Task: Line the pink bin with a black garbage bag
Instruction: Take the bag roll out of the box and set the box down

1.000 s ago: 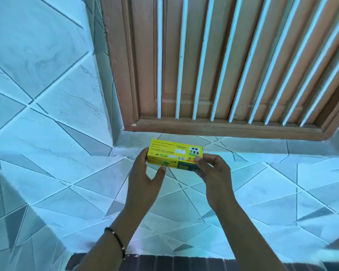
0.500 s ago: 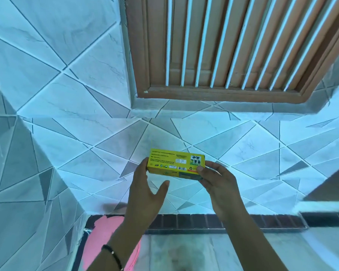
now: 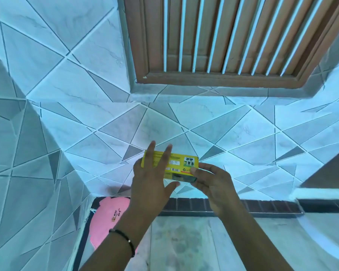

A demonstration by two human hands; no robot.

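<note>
A yellow box (image 3: 181,163) of garbage bags is held in front of the tiled wall, long side level. My right hand (image 3: 213,180) pinches its right end. My left hand (image 3: 151,178) lies over its left part with the fingers spread apart and pointing up, thumb below the box. The pink bin (image 3: 110,216) stands on the floor in the corner at the lower left, partly hidden behind my left forearm. No black bag is in sight.
Blue-white tiled walls (image 3: 67,114) meet in a corner at the left. A wooden louvred window (image 3: 223,45) sits above. A dark brick strip (image 3: 252,206) runs along the wall's foot, with a pale stained floor (image 3: 194,241) below.
The view has tilted down, bringing the pink bin and floor into sight. My left hand has opened its fingers and slid over the box's front.
</note>
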